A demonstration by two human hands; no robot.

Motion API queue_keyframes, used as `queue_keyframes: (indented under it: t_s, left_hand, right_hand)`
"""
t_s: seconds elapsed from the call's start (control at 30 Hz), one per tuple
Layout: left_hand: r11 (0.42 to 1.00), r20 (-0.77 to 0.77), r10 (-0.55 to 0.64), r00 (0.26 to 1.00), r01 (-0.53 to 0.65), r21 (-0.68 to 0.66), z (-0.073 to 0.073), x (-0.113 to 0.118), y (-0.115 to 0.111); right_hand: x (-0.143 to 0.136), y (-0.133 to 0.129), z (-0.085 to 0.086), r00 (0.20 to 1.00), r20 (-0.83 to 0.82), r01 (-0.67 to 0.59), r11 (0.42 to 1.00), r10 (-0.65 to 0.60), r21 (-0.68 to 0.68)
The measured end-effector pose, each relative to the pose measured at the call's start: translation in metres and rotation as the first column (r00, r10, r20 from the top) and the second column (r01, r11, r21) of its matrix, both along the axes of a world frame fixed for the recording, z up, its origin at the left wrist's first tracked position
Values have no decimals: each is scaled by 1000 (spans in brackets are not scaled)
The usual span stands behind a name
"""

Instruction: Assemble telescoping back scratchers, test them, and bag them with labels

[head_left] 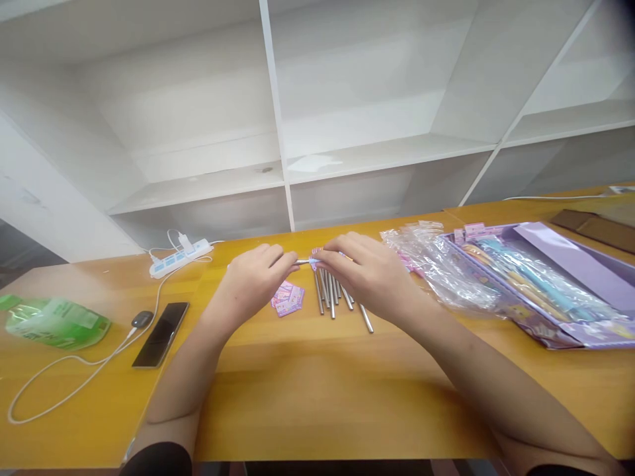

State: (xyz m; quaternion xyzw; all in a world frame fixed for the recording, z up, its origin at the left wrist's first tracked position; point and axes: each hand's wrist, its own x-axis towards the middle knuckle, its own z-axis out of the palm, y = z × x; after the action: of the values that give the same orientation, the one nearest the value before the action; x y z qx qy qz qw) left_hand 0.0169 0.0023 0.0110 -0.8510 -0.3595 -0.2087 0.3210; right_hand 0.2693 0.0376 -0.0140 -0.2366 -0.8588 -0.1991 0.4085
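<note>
One rod point(304, 262) between the fingers point(331, 258)

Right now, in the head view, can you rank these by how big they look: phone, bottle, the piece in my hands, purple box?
1. Purple box
2. Bottle
3. Phone
4. Held piece, judged by what shows; fingers hide part

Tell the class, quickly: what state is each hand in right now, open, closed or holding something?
Left hand: closed, holding a thin rod.
Right hand: closed, holding the same rod.
</note>
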Motion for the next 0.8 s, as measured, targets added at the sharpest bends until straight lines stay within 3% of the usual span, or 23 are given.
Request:
queue_keyframes:
  t_s: [0.27,0.57,0.8]
  left_hand:
    - [991,29,-22,999,18,135,2,-9,4]
    - [966,59,-5,998,-10,257,24,-47,19]
    - [950,104,84,991,-111,291,26,-67,27]
  right_hand:
    - [9,1,8,999,-31,-8,994,11,106]
    - [39,24,13,981,-193,39,997,-25,70]
    - [48,41,17,977,-212,44,971,7,236]
